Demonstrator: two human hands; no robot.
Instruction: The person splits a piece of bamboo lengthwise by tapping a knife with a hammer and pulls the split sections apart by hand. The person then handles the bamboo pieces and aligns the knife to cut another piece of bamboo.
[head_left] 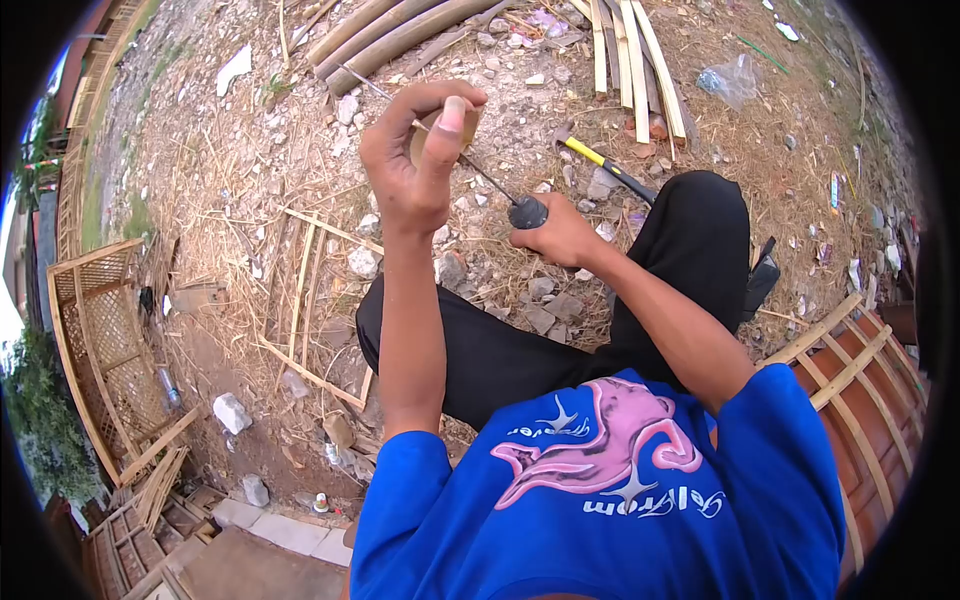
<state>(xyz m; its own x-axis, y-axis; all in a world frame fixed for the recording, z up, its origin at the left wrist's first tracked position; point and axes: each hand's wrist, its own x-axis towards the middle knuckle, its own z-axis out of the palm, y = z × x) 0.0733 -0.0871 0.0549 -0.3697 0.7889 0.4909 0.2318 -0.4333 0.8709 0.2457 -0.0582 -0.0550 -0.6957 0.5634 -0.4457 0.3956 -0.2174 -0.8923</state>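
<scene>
My left hand (412,165) is raised in front of me, its fingers and thumb closed round a small tan piece (428,145), which looks like wood or bamboo. Lower and to the right, my right hand (562,235) grips the dark rounded handle (527,212) of a tool with a thin metal shaft (487,178), like a screwdriver or awl. That shaft runs up to the tan piece; my fingers hide where they meet. Beyond my left hand a thin rod (362,82) sticks out; whether it belongs to the same tool, I cannot tell. A hammer (600,165) with a yellow and black handle lies past my right hand.
Bamboo poles (400,35) and split strips (635,70) lie at the top. A strip frame (305,290) rests on the stony, straw-strewn ground at left, near a woven lattice panel (115,350). Another slatted frame (850,380) stands at right. A clear plastic bag (735,82) lies top right.
</scene>
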